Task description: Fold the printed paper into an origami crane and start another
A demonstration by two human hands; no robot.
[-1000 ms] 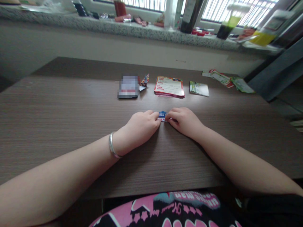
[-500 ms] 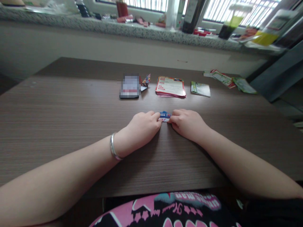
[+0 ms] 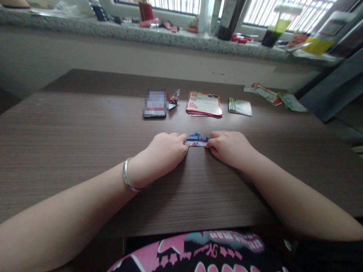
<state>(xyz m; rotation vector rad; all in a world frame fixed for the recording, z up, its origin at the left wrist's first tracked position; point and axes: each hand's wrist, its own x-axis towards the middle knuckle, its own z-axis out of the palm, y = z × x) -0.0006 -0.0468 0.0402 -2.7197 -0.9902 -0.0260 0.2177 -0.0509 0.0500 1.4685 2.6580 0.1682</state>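
Observation:
A small folded piece of printed paper [image 3: 196, 139], blue on its upper part with a white strip along its near edge, lies on the brown table [image 3: 85, 124]. Its top edge rises to a low peak. My left hand [image 3: 171, 148] pinches its left end, fingers curled. At the right end, my right hand [image 3: 227, 145] pinches it the same way. Both ends of the paper are hidden under my fingertips.
Behind the hands lie a pixelated phone-like device [image 3: 155, 104], a folded patterned paper piece [image 3: 175, 97], a stack of printed cards [image 3: 204, 104] and a smaller green-white stack [image 3: 239, 107]. Loose leaflets [image 3: 268, 94] lie far right. Bottles [image 3: 231, 19] crowd the granite windowsill [image 3: 176, 37].
My left hand has slid left and my right hand slightly right along the paper. More of the blue and white paper shows between them.

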